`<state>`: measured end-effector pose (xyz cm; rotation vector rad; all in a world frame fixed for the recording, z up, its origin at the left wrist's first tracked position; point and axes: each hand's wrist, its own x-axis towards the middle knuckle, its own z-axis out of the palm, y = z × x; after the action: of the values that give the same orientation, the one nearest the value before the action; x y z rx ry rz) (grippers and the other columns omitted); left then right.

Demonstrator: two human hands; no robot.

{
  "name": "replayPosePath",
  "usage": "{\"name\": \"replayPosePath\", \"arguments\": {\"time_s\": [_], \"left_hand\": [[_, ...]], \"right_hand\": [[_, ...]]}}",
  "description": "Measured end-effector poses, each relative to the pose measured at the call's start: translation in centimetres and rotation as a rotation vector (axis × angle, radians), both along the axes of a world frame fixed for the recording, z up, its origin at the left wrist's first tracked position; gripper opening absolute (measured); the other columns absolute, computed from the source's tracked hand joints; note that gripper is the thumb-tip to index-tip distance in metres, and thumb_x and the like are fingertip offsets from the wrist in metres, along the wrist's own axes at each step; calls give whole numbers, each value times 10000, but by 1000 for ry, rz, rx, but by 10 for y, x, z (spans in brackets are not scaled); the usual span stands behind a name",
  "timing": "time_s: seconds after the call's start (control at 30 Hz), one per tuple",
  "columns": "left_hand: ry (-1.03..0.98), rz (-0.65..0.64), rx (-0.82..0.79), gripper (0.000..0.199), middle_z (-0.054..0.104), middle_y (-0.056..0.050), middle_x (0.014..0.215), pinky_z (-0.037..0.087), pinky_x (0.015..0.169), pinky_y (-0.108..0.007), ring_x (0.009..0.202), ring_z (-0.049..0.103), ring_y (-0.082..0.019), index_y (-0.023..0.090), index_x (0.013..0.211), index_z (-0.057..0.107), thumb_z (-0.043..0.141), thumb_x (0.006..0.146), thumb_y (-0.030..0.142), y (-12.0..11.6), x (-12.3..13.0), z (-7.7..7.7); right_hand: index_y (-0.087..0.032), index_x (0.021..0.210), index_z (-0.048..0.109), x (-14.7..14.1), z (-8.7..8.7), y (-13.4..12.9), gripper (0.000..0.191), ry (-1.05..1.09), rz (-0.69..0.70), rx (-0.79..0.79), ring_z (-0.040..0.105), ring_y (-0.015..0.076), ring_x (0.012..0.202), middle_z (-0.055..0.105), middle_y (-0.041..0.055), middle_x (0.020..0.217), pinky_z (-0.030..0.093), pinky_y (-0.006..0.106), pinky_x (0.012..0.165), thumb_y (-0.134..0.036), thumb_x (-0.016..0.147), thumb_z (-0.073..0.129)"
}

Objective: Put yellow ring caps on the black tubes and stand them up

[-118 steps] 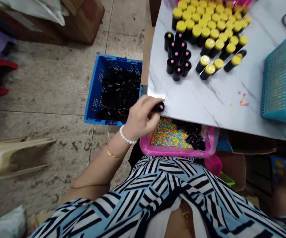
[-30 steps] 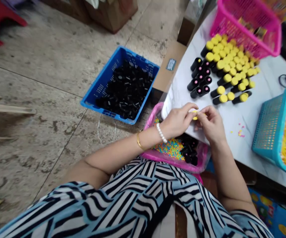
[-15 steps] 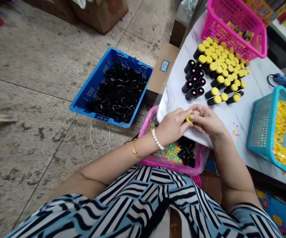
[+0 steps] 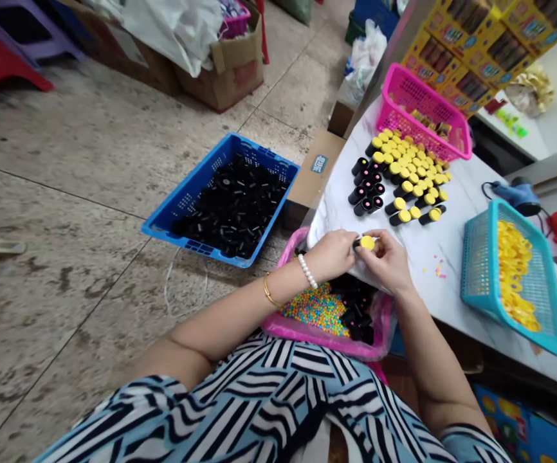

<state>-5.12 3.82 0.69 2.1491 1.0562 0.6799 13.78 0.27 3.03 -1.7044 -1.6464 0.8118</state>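
Observation:
My left hand (image 4: 336, 251), with a pearl bracelet at its wrist, is closed around a black tube whose end shows at the fingertips. The fingers of my right hand (image 4: 387, 257) pinch the yellow cap (image 4: 367, 242) on it. Both hands meet over the near corner of the white marbled table (image 4: 418, 251). Just below them is a pink basin (image 4: 327, 337) with small coloured beads (image 4: 319, 308) and black tubes (image 4: 356, 315). Beyond the hands stand many black tubes with yellow caps (image 4: 413, 167), and beside them several uncapped ones (image 4: 368, 186) showing pink inside.
A blue crate (image 4: 196, 247) of black pieces sits on the floor at left, by a cardboard box (image 4: 312, 170). On the table are a pink basket (image 4: 423, 116), a teal basket (image 4: 481, 270) of yellow pieces and a blue tool (image 4: 520, 193). Yellow boxes (image 4: 471, 51) are stacked behind.
The view has tilted up, showing more of the room. The yellow cap, mostly covered by fingers before, now shows its top, and my hands have moved slightly apart around it.

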Motion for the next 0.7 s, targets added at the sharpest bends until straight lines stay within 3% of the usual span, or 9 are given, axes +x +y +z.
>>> {"name": "replayPosePath", "arguments": {"time_s": [0.07, 0.17, 0.3, 0.43, 0.53, 0.6, 0.67, 0.7], "left_hand": [[-22, 85, 58, 371, 708, -67, 943, 540, 885, -343, 906, 664, -204, 115, 1207, 634, 651, 837, 115, 7, -3, -1], [-65, 277, 168, 346, 691, -73, 980, 531, 861, -334, 890, 652, -200, 141, 1162, 605, 736, 863, 256, 27, -2, -1], [28, 309, 230, 472, 710, -107, 1003, 510, 796, -334, 904, 672, -238, 146, 1148, 606, 787, 849, 462, 55, 12, -1], [223, 327, 237, 582, 733, -133, 952, 494, 753, -371, 882, 694, -296, 138, 1233, 622, 674, 891, 606, 65, 22, -5], [299, 310, 250, 577, 743, -154, 950, 484, 729, -392, 852, 700, -317, 134, 1233, 649, 600, 928, 622, 65, 23, -7], [303, 309, 254, 566, 743, -155, 944, 478, 715, -396, 832, 695, -317, 135, 1232, 657, 591, 935, 612, 66, 25, -7], [275, 311, 262, 516, 734, -136, 917, 475, 709, -391, 818, 681, -298, 145, 1206, 668, 599, 940, 582, 69, 28, -7], [248, 310, 275, 471, 725, -120, 898, 476, 710, -386, 815, 670, -283, 153, 1187, 672, 606, 943, 551, 69, 29, -7]], "right_hand": [[-212, 1027, 684, 9, -4, 6, 308, -186, -193, 136, 503, 115, 571, 536, -64, 614, 409, 270, 628, -425, 819, 760], [-191, 986, 666, 24, -11, 20, 305, -252, -414, 174, 537, 136, 579, 580, -47, 611, 411, 283, 645, -423, 804, 746], [-195, 1157, 623, 38, -9, 17, 456, -164, -404, 159, 583, 148, 599, 614, -51, 628, 433, 275, 656, -494, 832, 735], [-212, 1183, 660, 64, 16, -20, 415, -229, -382, 275, 570, 132, 576, 597, -57, 628, 443, 270, 657, -500, 888, 708], [-218, 1090, 735, 121, 47, -53, 318, -351, -510, 368, 593, 139, 621, 633, -23, 681, 458, 271, 676, -482, 923, 675], [-193, 1078, 750, 175, 67, -66, 330, -491, -718, 360, 596, 141, 638, 662, -1, 729, 455, 274, 683, -475, 932, 659], [-176, 1073, 765, 229, 82, -70, 347, -678, -925, 161, 583, 130, 643, 684, 17, 764, 436, 281, 696, -474, 935, 654], [-149, 997, 781, 252, 88, -70, 324, -703, -965, 80, 566, 133, 629, 674, 28, 723, 424, 301, 699, -448, 912, 692]]}}
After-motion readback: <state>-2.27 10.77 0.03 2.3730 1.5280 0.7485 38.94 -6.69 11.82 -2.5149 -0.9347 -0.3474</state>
